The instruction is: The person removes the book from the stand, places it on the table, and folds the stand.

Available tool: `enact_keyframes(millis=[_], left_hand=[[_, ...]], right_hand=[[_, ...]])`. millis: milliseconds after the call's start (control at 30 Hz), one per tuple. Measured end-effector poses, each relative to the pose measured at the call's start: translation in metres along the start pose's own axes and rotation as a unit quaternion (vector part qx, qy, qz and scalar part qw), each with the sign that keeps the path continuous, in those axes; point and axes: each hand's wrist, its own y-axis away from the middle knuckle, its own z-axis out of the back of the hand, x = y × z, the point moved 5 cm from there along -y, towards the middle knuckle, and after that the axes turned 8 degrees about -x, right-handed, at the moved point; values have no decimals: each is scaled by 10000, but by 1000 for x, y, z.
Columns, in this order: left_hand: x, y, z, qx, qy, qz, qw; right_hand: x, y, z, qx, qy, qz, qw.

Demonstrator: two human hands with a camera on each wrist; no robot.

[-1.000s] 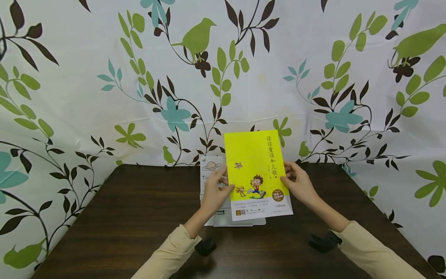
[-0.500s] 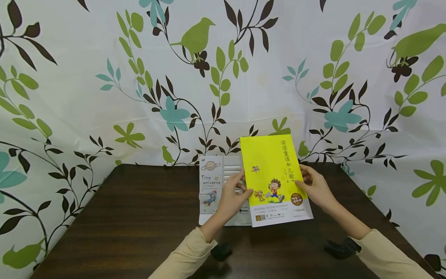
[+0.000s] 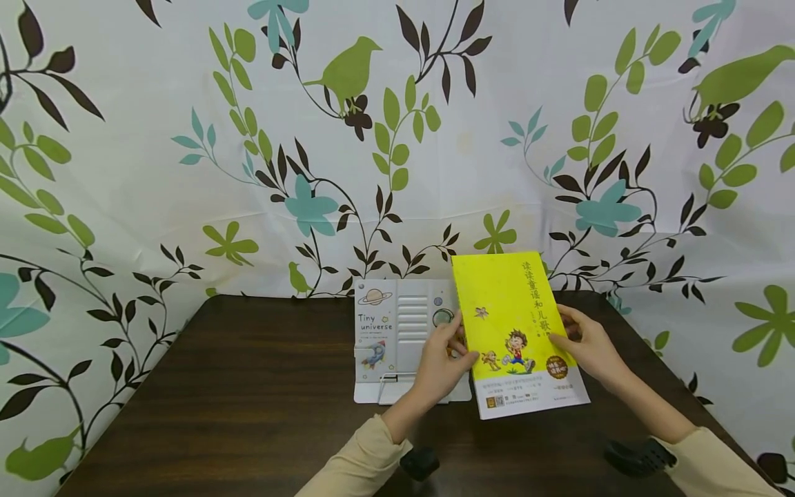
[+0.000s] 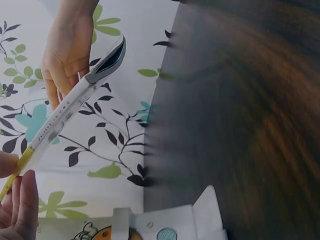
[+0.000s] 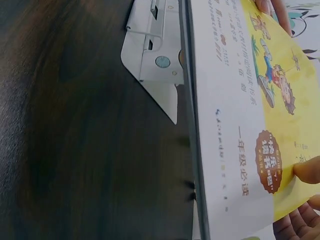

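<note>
A yellow book (image 3: pixel 503 310) with a white lower band and a cartoon boy on its cover is held up between both hands, tilted a little. My left hand (image 3: pixel 442 359) pinches its left edge, thumb on the front cover and fingers behind. On the opposite edge my right hand (image 3: pixel 590 345) grips the same way. Seen from the left wrist, the book's spine (image 4: pixel 55 120) runs slantwise and the pages part slightly at the bottom. Behind and left of the book stands a white book stand (image 3: pixel 375 376) printed "Tiny universe"; the book hides part of its right side.
The dark wooden table (image 3: pixel 248 400) spreads under and around the stand. A patterned curtain (image 3: pixel 459 152) with leaves and birds hangs just behind the table's back edge. Black wrist straps (image 3: pixel 640 457) show at the sleeves.
Both hands have carried the book right and slightly down, away from the front of the stand. More of the stand is uncovered now, including its printed left panel and ribbed middle.
</note>
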Motion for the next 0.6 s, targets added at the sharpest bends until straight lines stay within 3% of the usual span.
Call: enact_keyframes(millis=[400,600], left_hand=[[7,9,-21,190,193,163,9995],[31,13,-37,323,244,326,9987]], right_hand=[[-21,9,7,237,109,-348,9991],[-33,14,7,405,170,-644,9970]])
